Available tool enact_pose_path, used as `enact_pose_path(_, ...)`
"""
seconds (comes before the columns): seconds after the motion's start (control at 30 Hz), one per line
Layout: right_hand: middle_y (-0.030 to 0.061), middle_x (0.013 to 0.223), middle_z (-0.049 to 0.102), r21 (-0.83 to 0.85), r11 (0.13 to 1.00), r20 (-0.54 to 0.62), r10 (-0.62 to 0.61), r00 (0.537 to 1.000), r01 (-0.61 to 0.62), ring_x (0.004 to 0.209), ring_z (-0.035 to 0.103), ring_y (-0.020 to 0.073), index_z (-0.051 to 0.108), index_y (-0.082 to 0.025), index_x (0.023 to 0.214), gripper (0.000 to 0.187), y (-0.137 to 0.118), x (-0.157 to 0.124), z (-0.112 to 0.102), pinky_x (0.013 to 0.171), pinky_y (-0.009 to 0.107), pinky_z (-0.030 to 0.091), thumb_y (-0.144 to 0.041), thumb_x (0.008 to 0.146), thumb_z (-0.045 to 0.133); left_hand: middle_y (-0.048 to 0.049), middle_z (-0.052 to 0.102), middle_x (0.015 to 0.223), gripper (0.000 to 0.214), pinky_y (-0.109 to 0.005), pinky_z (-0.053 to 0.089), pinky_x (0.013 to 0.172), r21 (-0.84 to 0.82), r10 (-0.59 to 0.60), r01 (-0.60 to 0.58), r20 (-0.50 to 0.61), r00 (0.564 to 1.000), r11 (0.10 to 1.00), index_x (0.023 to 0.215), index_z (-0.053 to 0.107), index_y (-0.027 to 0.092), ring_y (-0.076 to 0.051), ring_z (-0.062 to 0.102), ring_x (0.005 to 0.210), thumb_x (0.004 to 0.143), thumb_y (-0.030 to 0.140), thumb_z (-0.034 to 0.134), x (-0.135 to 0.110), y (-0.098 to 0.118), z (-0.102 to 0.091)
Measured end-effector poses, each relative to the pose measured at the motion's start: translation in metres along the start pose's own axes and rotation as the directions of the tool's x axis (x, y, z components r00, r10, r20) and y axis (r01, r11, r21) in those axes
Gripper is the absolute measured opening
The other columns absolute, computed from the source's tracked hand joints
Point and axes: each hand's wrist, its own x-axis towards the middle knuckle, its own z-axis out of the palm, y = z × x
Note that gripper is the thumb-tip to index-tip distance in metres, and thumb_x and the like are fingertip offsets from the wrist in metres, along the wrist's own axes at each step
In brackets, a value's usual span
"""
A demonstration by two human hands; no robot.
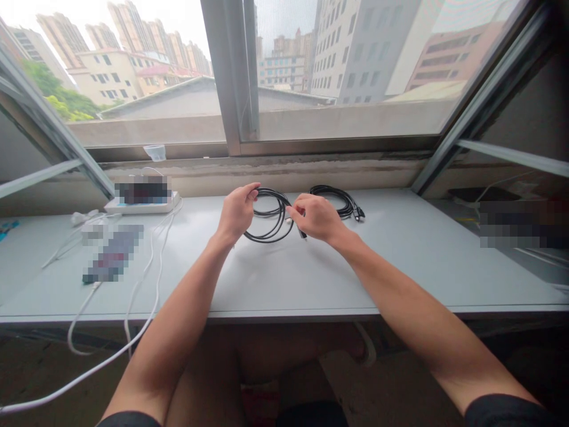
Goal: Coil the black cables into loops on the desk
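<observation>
Table (284,284) spans the middle of the frame beneath the window (347,77), and you work over its far half, where the black cable (281,198) hangs in loops at the centre. Your left hand (237,210) appears closed around the left side of those loops; your right hand (317,216) pinches their right side, thumb against fingers. Whether the lowest loop touches the table, you cannot tell. Gathering the loops into one bundle looks like the step in hand; the next move calls for a steady left grip while your right hand controls the strands.

At the left of the frame, white cables (89,372) run over the table's front edge, well apart from your work. A white power strip (142,208) lies behind them, with a blurred flat device (113,252) nearer you. Just beyond your right hand, a second black coil (345,195) could snag a stray loop. Smallest, the cable's connector end (303,233) dangles below your right hand and may catch.
</observation>
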Motion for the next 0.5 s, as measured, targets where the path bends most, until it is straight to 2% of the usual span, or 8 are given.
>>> enact_pose_path(0.17, 0.0058, 0.089, 0.073, 0.043, 0.999, -0.015, 0.000, 1.000, 0.001, 0.073, 0.062, 0.0186, 0.056, -0.021, 0.060, 0.040, 0.007, 0.001, -0.002, 0.068, 0.032, 0.039, -0.035, 0.097, 0.059, -0.0095, 0.078, 0.103, 0.039, -0.031, 0.053, 0.091, -0.022, 0.015, -0.013, 0.095, 0.995, 1.000, 0.131, 0.074, 0.017, -0.020, 0.069, 0.093, 0.102, 0.032, 0.053, 0.005, -0.007, -0.006)
enact_pose_path(0.33, 0.0068, 0.087, 0.073, 0.142, 0.990, -0.048, 0.009, 0.999, -0.003, 0.074, 0.064, 0.0193, 0.053, -0.021, 0.056, 0.043, 0.016, 0.003, -0.001, 0.073, 0.033, 0.044, -0.036, 0.096, 0.060, -0.0091, 0.075, 0.100, 0.046, -0.026, 0.050, 0.063, -0.101, -0.065, 0.093, 0.256, 0.965, 0.990, 0.141, 0.066, 0.017, -0.014, 0.060, 0.067, 0.100, 0.033, 0.054, 0.004, -0.013, -0.009)
enact_pose_path(0.4, 0.0074, 0.086, 0.074, 0.226, 0.974, -0.050, -0.011, 0.999, 0.022, 0.076, 0.065, 0.0200, 0.055, -0.021, 0.058, 0.042, 0.018, 0.003, 0.002, 0.075, 0.033, 0.047, -0.038, 0.097, 0.060, -0.0094, 0.074, 0.099, 0.048, -0.026, 0.050, 0.061, -0.114, -0.069, 0.102, 0.261, 0.963, 0.988, 0.143, 0.064, 0.018, -0.014, 0.059, 0.066, 0.098, 0.033, 0.057, 0.003, -0.013, -0.009)
enact_pose_path(0.5, 0.0070, 0.079, 0.073, 0.396, 0.918, -0.034, 0.013, 0.999, 0.001, 0.076, 0.066, 0.0205, 0.064, -0.021, 0.066, 0.040, 0.017, 0.004, 0.007, 0.076, 0.034, 0.051, -0.046, 0.097, 0.061, -0.0094, 0.073, 0.095, 0.042, -0.028, 0.053, 0.069, -0.137, -0.034, 0.061, 0.191, 0.981, 0.989, 0.134, 0.070, 0.018, -0.017, 0.062, 0.074, 0.095, 0.034, 0.063, 0.003, -0.012, -0.008)
